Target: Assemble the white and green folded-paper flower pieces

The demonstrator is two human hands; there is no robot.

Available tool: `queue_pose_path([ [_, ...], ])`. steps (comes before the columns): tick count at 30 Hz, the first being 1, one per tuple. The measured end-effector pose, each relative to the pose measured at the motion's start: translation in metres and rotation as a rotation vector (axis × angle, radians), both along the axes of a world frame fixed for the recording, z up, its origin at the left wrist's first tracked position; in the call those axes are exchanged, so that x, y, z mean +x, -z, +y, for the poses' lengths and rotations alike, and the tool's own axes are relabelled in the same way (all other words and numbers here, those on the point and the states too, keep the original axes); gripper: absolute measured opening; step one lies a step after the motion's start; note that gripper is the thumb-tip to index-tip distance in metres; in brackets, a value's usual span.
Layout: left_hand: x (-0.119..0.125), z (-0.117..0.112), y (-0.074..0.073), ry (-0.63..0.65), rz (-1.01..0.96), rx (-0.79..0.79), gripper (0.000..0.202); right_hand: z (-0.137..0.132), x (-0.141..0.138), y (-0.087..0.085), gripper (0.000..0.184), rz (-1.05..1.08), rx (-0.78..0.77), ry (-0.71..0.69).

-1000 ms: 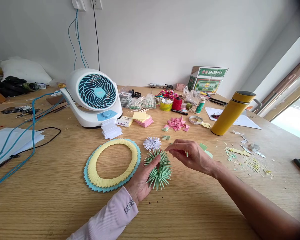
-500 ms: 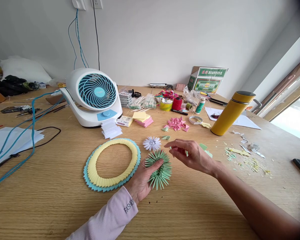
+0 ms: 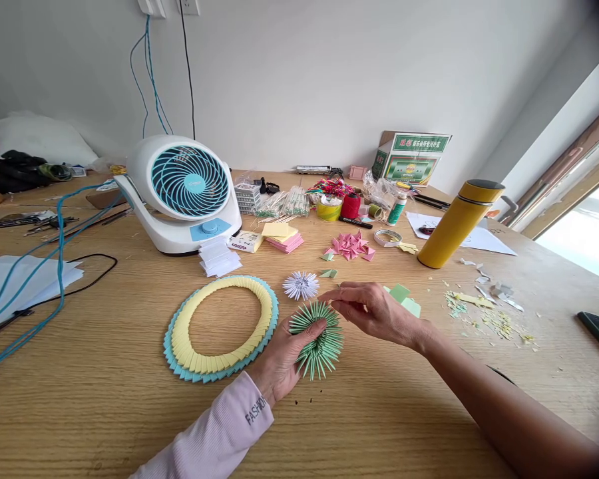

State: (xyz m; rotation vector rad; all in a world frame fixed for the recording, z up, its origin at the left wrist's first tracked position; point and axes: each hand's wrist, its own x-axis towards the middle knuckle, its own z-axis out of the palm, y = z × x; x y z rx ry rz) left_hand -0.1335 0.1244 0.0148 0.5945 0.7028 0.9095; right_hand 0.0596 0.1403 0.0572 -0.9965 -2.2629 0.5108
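Note:
A round green paper rosette of many folded pointed pieces is in my left hand. My left thumb presses over its centre, and the other fingers are behind it, mostly hidden. At the rosette's upper right edge is my right hand, thumb and index finger drawn close together; whatever lies between the fingertips is too small to make out. A small white paper rosette lies just beyond the green one. To the left rests a large ring of folded paper, yellow inside and blue outside.
Pink folded pieces, stacked coloured slips and white slips lie behind. A fan stands at the left, a yellow flask at the right. Green paper sits behind my right hand, with paper scraps farther right.
My right hand has moved slightly left to the green rosette's upper edge, its fingertips closer together. My left hand keeps its hold. The whole view has shifted a little.

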Motion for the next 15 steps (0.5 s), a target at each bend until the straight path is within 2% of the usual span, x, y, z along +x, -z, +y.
queue_pose_path([
  [7, 0.0004, 0.0003, 0.0011, -0.015, 0.009, -0.001, 0.031, -0.0003, -0.0010, 0.0009, 0.033, -0.050, -0.007, 0.016],
  [15, 0.0016, 0.0000, 0.0006, -0.087, 0.056, -0.071, 0.044, -0.0021, -0.0001, 0.0001, 0.031, -0.045, -0.018, 0.010],
])
